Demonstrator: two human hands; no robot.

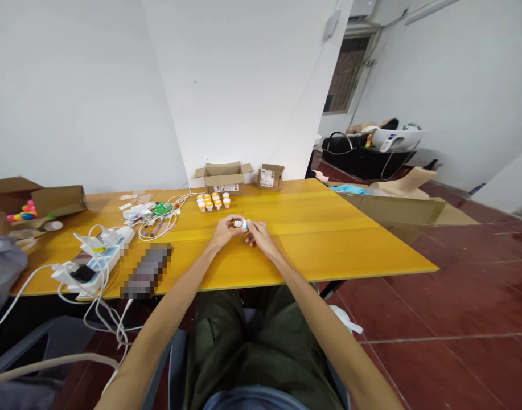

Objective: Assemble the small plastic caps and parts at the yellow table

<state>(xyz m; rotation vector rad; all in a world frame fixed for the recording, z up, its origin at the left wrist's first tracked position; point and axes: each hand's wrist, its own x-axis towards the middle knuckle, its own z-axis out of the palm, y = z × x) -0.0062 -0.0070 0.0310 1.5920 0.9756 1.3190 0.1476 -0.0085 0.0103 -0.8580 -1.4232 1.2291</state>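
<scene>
Both my hands meet over the yellow table, holding one small bottle between them. My left hand grips the bottle's body from the left with curled fingers. My right hand pinches its white end from the right. Behind the hands stands a cluster of several small white bottles with orange caps. An open cardboard box sits further back by the wall, with a smaller box to its right.
A white power strip with plugs and cables lies at the left, next to a blurred dark object. Cables and small packets are scattered behind it. Cardboard boxes and colourful toys sit at the far left.
</scene>
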